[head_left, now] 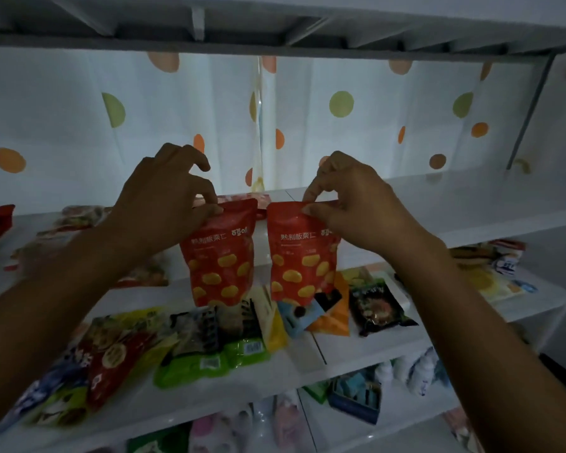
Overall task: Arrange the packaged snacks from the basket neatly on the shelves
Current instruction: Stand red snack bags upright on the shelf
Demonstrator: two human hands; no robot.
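Two matching red snack pouches with yellow chestnut pictures hang side by side in front of the white shelves. My left hand (pixel 170 204) pinches the top edge of the left red pouch (pixel 221 259). My right hand (pixel 350 204) pinches the top edge of the right red pouch (pixel 303 259). Both pouches hang upright, level with the front edge of the upper shelf (pixel 471 210), a small gap between them. The basket is out of view.
Several packets lie on the left of the upper shelf (pixel 79 220). The middle shelf (pixel 356 351) holds several snack bags, green, yellow, orange and dark. More goods fill the lower shelves (pixel 356 397). A dotted curtain (pixel 340 106) hangs behind.
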